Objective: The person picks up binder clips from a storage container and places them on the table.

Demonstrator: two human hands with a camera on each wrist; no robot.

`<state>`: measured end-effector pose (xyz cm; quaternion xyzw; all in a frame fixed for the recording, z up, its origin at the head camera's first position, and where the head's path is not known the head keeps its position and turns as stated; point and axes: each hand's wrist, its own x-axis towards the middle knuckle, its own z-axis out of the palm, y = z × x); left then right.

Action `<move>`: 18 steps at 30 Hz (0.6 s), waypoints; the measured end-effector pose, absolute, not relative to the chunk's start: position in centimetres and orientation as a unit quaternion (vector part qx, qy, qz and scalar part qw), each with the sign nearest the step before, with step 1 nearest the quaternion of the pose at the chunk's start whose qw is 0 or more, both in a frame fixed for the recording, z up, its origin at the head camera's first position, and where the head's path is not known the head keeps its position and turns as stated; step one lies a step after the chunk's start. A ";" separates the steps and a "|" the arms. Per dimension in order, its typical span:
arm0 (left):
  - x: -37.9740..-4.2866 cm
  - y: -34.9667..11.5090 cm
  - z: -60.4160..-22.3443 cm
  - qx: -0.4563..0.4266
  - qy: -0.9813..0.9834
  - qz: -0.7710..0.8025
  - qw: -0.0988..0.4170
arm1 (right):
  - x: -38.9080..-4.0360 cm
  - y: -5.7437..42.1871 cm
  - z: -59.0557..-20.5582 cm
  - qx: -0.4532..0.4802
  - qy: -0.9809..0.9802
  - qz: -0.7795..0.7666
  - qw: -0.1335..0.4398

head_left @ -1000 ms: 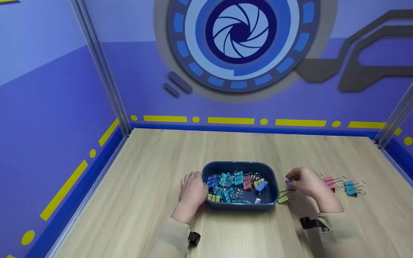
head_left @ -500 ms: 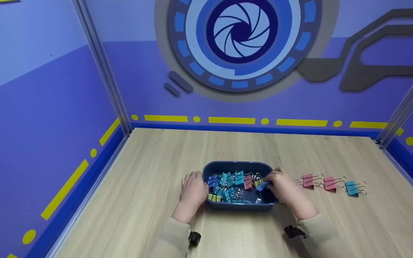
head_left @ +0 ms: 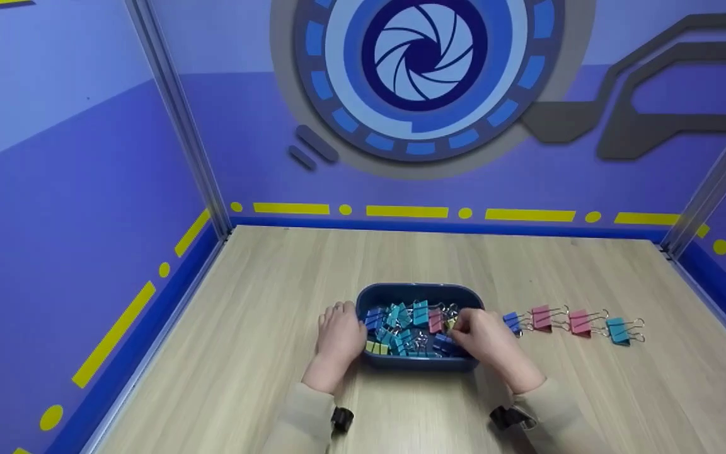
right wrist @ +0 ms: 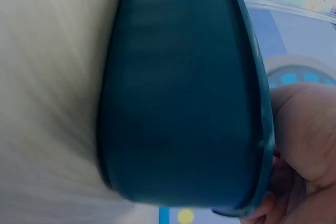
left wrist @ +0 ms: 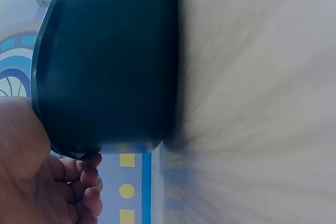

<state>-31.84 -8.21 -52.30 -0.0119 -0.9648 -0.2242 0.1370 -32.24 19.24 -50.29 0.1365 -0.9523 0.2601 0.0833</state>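
The left hand (head_left: 341, 331) grips the bin (head_left: 420, 364); whether the right hand (head_left: 489, 334), at the clips (head_left: 420, 313) inside, holds any cannot be told. Pinching 1 squarely by its body should avoid tangles.

Person at the bench (head_left: 287, 271): long beige sleeves, hands bare, small black fitting at either wrist.
Left sleeve (head_left: 300, 419) and right sleeve (head_left: 568, 419) match: plain, pale beige, matte cloth, soft folds, cuffs ending short of the wrist; both run off the frame on the side away from the bench's far edge. Left black fitting (head_left: 341, 419): compact, blocky, on the inner side of its cuff. Right black fitting (head_left: 511, 417): also on the inner side, looks longer, thin greyish loop at one end; fine detail too small to read. Left hand (head_left: 340, 337) and right hand (head_left: 492, 334): uncovered to the cuff; creased finger joints, rounded thumb base in left wrist view.
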 end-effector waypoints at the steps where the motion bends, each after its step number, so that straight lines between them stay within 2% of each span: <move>1: -31.8 -8.2 -52.3 -0.012 -0.965 -0.225 0.135 | -32.1 19.0 -50.3 0.130 -0.954 0.257 0.088; 7: -31.9 -8.2 -52.3 -0.008 -0.966 -0.224 0.129 | -31.6 18.2 -50.8 0.147 -0.962 0.207 0.103; 18: -31.9 -8.2 -52.4 -0.011 -0.964 -0.228 0.134 | -32.1 20.1 -49.7 0.169 -0.955 0.238 0.062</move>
